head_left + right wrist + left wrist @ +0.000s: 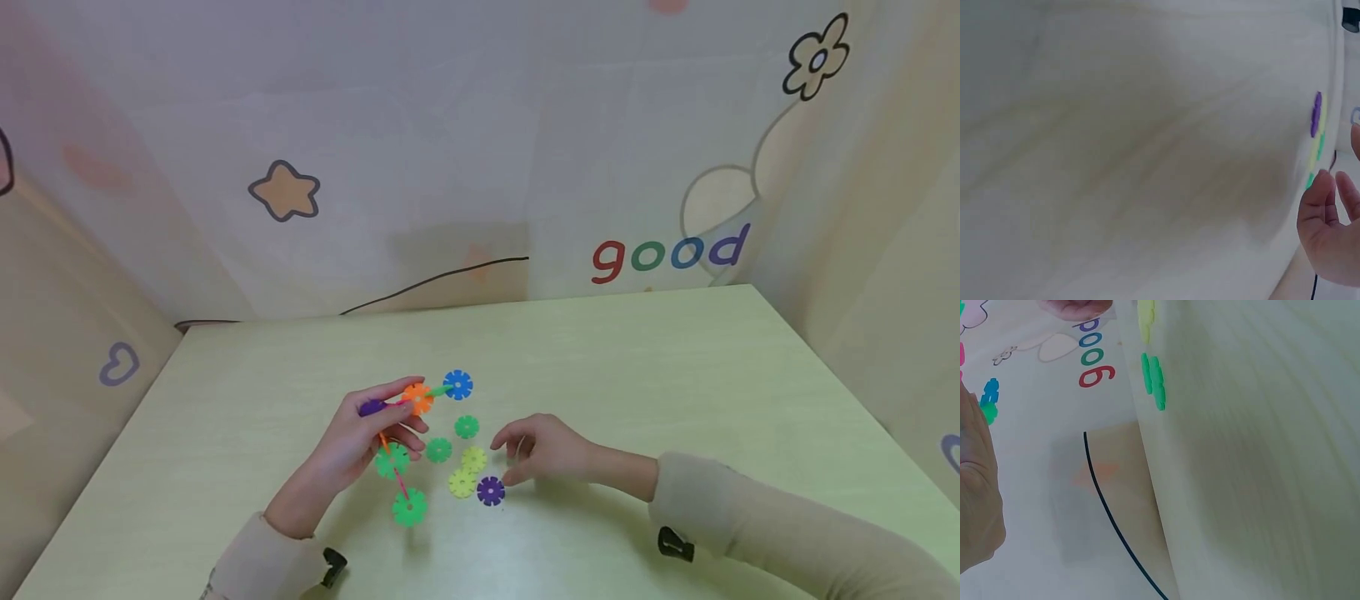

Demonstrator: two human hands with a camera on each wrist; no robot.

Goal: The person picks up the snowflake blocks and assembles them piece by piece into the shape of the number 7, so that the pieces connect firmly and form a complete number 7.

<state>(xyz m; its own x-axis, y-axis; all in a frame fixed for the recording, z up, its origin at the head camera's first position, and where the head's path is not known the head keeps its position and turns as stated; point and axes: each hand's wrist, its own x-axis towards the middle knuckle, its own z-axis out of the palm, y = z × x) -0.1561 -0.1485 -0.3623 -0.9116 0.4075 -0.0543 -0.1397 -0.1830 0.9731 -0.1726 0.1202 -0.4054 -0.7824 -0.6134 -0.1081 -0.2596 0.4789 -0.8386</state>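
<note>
My left hand (352, 433) holds a chain of slotted plastic snowflake discs above the table. Its thumb and fingers pinch the chain near a purple disc and an orange disc (417, 399). A blue disc (458, 385) forms the far end, joined through a green one seen edge-on; a green disc (409, 507) hangs at the near end. My right hand (547, 450) hovers by the loose discs with loosely bent fingers, nothing visible between them. Closest to it lies a loose purple disc (491, 491). In the right wrist view, that hand (1332, 231) appears at the right edge.
Two loose yellow discs (462, 483) overlap or touch on the pale table (637, 375). Two green discs (467, 427) lie just beyond them. A printed curtain (450, 167) stands behind the table and at both sides. Black clips (675, 544) show by both sleeves.
</note>
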